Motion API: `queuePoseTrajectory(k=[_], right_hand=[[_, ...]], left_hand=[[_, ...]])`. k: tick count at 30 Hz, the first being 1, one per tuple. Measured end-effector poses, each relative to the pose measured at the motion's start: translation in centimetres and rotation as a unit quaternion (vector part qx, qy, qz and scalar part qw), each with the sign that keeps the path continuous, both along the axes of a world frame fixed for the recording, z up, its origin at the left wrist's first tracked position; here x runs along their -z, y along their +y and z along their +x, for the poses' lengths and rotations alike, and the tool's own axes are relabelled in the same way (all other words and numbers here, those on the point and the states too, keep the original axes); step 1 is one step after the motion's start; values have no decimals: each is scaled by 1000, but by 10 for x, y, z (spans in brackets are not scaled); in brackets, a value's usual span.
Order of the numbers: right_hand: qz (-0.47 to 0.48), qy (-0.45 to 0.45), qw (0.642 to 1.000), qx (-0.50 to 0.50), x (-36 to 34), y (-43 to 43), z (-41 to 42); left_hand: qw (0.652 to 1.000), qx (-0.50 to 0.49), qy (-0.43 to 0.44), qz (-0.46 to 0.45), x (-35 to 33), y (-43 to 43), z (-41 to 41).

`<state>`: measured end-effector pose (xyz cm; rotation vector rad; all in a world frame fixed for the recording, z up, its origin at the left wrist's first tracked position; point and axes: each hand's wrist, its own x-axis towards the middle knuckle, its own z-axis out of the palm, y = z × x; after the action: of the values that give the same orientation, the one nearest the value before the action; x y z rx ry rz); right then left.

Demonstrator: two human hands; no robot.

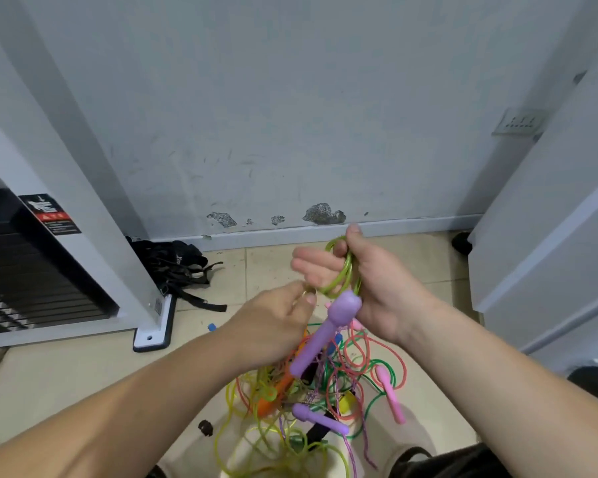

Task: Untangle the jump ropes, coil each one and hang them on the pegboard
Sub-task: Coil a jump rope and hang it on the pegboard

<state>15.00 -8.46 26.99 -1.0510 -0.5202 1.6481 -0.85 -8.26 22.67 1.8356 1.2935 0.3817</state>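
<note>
My right hand [377,284] holds a small coil of yellow-green jump rope [342,274] above the floor, and a purple handle [320,339] hangs down from under that hand. My left hand [277,319] pinches a strand of the same rope just left of the coil. Below both hands lies a tangled pile of jump ropes [311,391] in yellow, red, green, orange and purple. A pink handle [390,395] sticks out at its right and a second purple handle [320,417] lies near its middle. No pegboard is in view.
A grey scuffed wall [273,115] stands straight ahead. A white machine frame with a black panel [42,270] is at the left, with black straps [180,267] at its foot. White cabinets [549,219] close the right side. The tiled floor [66,374] spreads left.
</note>
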Motion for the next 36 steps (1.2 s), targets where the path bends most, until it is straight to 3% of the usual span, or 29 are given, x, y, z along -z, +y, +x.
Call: queuePoseTrajectory(k=[3,6,8,10,14,18,23,25,28,36], right_hand=[[52,-102,992,55,-1,11,12],[54,-303,950,49,9,14,23],[63,-396,916,12,13,12,26],[90,-421,902,-32,13,9,24],[110,-351,920,-138,4,-4,3],[121,-255,948,-146,0,-9,-14],[100,-182,966,-151,-3,-10,-14],[89,-154,965,-190,-5,-14,-11],[55,-92,959,-263,-10,-16,0],[21,-34,933,-358,-11,-11,16]], left_hand=[[992,100,70,-40,-1,-15,4],[981,149,110,52,-12,-23,7],[992,97,29,69,-23,-17,4],[995,27,-57,73,-36,-8,-4],[977,-36,-138,161,-56,1,-21],[958,-104,-197,178,-55,8,-30],[982,-49,-176,40,-48,3,-27],[981,-6,-192,-34,-49,-2,-24],[974,3,-216,-62,-59,-6,-22],[988,30,-138,62,-57,0,-29]])
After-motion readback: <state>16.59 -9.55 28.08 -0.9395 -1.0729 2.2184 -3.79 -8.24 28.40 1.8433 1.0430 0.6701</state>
